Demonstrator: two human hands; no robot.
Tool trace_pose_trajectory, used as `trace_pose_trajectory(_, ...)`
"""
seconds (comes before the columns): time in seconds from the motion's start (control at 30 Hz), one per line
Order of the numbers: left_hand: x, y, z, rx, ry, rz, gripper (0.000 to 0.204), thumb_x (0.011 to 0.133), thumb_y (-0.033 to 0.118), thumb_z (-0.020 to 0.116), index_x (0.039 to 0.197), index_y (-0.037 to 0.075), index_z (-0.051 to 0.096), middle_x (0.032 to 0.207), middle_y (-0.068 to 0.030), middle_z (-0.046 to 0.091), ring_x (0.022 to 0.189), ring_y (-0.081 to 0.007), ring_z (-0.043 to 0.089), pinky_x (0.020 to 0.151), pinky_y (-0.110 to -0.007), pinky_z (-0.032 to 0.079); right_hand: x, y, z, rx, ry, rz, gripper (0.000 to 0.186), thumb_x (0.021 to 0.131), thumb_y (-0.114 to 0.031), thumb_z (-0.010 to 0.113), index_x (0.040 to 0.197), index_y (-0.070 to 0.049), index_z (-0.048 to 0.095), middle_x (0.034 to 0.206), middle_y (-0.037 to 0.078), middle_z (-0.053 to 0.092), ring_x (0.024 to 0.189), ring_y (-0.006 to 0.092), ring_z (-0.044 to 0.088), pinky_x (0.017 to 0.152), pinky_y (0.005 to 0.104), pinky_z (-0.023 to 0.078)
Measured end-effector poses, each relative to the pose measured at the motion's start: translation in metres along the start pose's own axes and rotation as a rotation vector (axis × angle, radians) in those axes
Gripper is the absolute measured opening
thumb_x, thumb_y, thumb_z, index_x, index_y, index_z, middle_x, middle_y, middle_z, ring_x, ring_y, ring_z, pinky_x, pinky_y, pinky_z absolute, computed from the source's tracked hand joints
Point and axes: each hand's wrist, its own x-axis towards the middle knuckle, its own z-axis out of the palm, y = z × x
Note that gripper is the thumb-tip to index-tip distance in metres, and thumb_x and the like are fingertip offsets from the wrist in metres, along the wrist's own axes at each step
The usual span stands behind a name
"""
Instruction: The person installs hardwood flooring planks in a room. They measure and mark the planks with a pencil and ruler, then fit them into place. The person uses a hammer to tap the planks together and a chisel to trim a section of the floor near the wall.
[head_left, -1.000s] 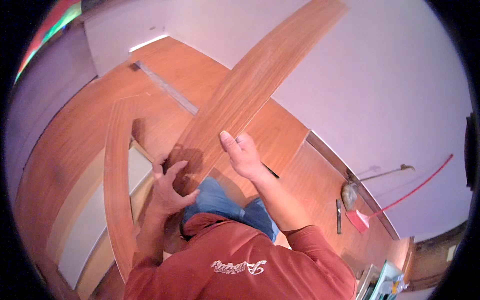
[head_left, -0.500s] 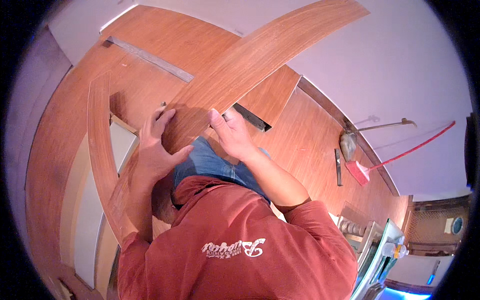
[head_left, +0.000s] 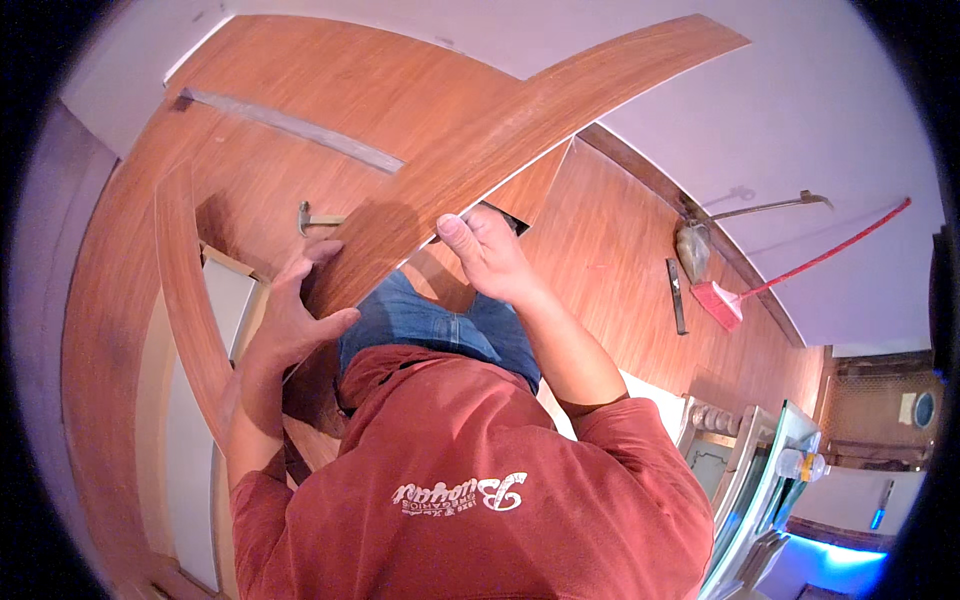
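I hold a long wood-grain plank (head_left: 600,80) diagonally. My left hand (head_left: 295,305) cradles its near left side, fingers bent against the edge and thumb spread toward me. My right hand (head_left: 485,255) grips the right edge, thumb over the face, fingers partly hidden. A hammer (head_left: 315,219) lies on the wood-grain floor (head_left: 590,230) beyond my left hand. A dark opening or strip (head_left: 515,222) shows just behind my right hand, partly hidden. Another plank (head_left: 190,330) lies along my left, beside white and tan boards (head_left: 200,480).
A grey strip (head_left: 300,135) lies ahead. Pale walls (head_left: 780,140) edge the floor. A red-handled broom (head_left: 718,305), grey bag (head_left: 692,250), hooked metal bar (head_left: 770,203) and black bar (head_left: 676,295) sit at right. Panes (head_left: 775,470) and a bottle (head_left: 800,464) are at lower right.
The plank's far end has swung right and lower in view. Both hands have shifted slightly up while still holding it. The hammer has come into sight, and the view has shifted.
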Motion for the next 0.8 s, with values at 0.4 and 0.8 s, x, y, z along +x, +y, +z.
trace_pose_trajectory(0.4, 0.014, -0.005, -0.023, 0.820, 0.413, 0.372, 0.080, 0.057, 0.040, 0.094, 0.129, 0.017, 0.066, 0.144, -0.0153, 0.055, 0.129, -0.0354, 0.053, 0.107, -0.051, 0.037, -0.018, 0.061, 0.008, 1.174, 0.281, 0.287, 0.036, 0.101, -0.017, 0.070, 0.133, -0.003, 0.061, 0.133, 0.013, 0.068, 0.120, 0.0282, 0.067, 0.105, 0.0489, 0.054)
trace_pose_trajectory(0.8, 0.094, -0.060, 0.140, -1.508, 0.354, -0.303, 0.057, 0.106, 0.040, 0.060, 0.144, -0.001, 0.049, 0.141, -0.0144, 0.058, 0.132, -0.0260, 0.056, 0.112, -0.041, 0.045, -0.012, 0.077, 0.067, 1.246, 0.472, 0.316, 0.032, 0.104, -0.027, 0.065, 0.131, -0.009, 0.062, 0.134, 0.003, 0.065, 0.124, 0.0222, 0.061, 0.108, 0.0391, 0.050)
